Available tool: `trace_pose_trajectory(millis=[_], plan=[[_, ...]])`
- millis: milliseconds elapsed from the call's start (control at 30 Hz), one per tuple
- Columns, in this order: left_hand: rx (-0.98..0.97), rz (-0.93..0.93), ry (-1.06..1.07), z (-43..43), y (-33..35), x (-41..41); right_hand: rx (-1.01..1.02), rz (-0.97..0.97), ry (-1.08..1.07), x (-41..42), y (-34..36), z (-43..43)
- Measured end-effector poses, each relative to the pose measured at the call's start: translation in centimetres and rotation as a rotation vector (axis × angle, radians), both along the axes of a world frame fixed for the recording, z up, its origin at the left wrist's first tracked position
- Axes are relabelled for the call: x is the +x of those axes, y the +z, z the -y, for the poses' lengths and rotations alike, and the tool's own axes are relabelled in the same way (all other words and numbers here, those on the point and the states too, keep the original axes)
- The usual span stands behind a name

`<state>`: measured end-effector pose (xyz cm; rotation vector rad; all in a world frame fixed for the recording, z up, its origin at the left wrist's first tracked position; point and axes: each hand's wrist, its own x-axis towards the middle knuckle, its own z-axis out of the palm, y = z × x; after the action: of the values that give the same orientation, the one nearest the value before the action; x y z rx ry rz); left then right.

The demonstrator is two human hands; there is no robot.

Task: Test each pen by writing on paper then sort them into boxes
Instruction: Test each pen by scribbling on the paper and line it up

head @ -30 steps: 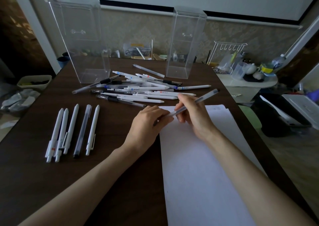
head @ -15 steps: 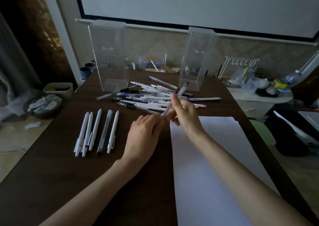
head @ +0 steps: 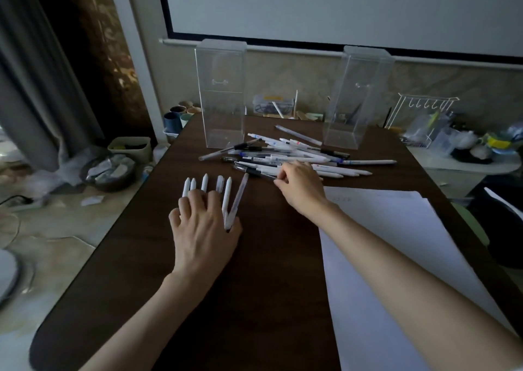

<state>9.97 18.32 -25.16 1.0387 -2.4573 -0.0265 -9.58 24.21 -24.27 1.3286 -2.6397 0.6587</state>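
My left hand lies flat with spread fingers over a row of white pens at the left of the dark table. A clear pen lies slanted at the right of that row, its lower end touching my left thumb. My right hand reaches into the loose pile of pens, and its curled fingertips pinch the end of a dark-tipped clear pen. White paper lies under my right forearm. Two tall clear boxes stand behind the pile.
Small cups sit at the table's far-left corner. A white wire rack and clutter fill a side table at right. Bins and rubbish lie on the floor at left.
The clear pen held in both hands now lies beside the row at left under my left hand. My right hand let go of it and moved to the pile. The view tilted up.
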Motion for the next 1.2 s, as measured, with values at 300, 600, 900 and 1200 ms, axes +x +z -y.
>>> trace_pose_trajectory(millis=[300,600,900,1200], plan=[[-0.019,0.092,-0.216,-0.1,0.0,-0.9,-0.381,0.461,0.030,-2.1,3.1,-8.4],[0.094,-0.015,-0.705,-4.7,2.4,-8.8,-0.642,0.992,0.138,-2.1,3.0,-14.4],[0.272,0.005,-0.969,-5.6,0.2,-10.8,-0.541,0.962,0.224,-1.0,0.8,-13.9],[0.218,-0.008,-0.878,-5.1,0.5,-10.7,-0.570,1.001,0.230,-1.5,0.7,-14.2]])
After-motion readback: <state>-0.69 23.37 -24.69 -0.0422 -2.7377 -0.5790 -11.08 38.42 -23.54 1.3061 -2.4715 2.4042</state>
